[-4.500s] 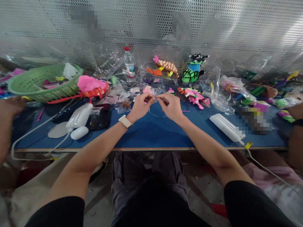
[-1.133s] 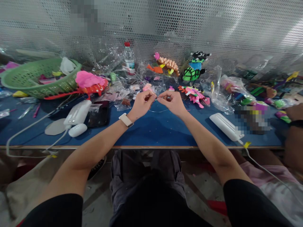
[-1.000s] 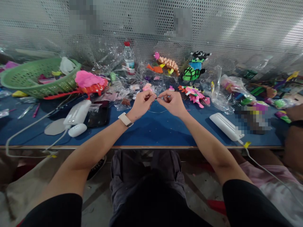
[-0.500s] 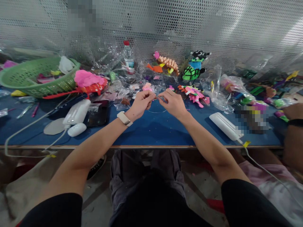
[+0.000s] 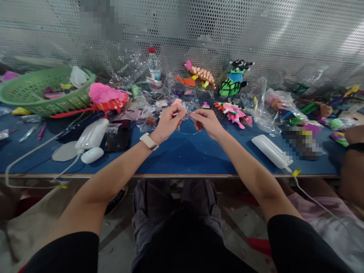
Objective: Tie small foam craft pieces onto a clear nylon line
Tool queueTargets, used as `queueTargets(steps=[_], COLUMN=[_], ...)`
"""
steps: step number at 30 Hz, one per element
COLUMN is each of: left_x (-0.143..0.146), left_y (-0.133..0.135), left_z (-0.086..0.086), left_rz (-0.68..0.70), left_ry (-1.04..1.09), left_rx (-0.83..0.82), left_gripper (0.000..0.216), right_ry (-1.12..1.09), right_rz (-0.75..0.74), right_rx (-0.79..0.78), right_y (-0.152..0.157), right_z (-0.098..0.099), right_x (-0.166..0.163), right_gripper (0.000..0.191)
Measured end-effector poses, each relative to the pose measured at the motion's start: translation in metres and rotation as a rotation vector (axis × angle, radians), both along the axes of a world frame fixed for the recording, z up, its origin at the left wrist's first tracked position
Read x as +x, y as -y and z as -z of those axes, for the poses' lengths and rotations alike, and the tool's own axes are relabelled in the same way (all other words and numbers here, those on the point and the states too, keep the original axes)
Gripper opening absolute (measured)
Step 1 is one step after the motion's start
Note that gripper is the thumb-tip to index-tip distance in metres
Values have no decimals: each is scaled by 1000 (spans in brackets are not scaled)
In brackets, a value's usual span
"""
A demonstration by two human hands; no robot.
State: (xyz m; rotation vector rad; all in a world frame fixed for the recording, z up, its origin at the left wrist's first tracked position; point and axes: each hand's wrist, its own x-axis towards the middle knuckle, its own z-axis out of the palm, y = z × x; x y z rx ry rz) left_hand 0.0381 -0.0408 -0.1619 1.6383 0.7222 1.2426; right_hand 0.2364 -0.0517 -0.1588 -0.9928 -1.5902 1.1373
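My left hand [image 5: 167,122] and my right hand [image 5: 208,122] meet above the middle of the blue table [image 5: 182,155], fingertips almost touching. Each hand is pinched shut on an end of a thin clear thread [image 5: 187,132] that sags in a loop between them. A tiny pink piece shows at my left fingertips; I cannot make it out. A white watch sits on my left wrist. Behind my hands lie clear plastic bags [image 5: 148,110] and a pink foam toy [image 5: 233,113].
A green basket [image 5: 42,91] stands far left, with a pink and red foam piece [image 5: 108,99] beside it. White devices [image 5: 91,134] with a cable and a dark phone [image 5: 121,138] lie left. A water bottle [image 5: 154,68], foam animals [image 5: 233,81] and a white bar [image 5: 270,151] stand behind and right. Another person's arm [image 5: 352,159] is far right.
Both hands have stayed pinched together on the thread, working it with small finger moves; they lifted slightly. A person's hand at the far left 4.5 s ago has gone from view.
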Motion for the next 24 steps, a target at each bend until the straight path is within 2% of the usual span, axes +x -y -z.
queueTargets(steps=[3,7,9,13,19,24], left_x=[-1,-2,-2,-1,-1,-1], left_y=[-1,0,0,2,2,4], left_z=[1,1,0,-1,4,3], left_rz=[-3,-1,-31,-124,-196,-186], left_ry=[-10,-29,-63,-138,-218,-243], left_rx=[46,81,125,250,296,296], left_gripper=[53,50,46,37,27,26], right_ry=[-85,-158,-183,-131,-71,-97], right_rz=[-60,-77,-74,-20,-21,-34], right_rx=[-145,-194,-186,-147,-188,-209], right_y=[1,1,1,1,-3,-5], right_z=[-5,-7,-7,-5,-2,0], right_x=[2,3,3,2,4,5], right_gripper=[44,30,32,48,44,44])
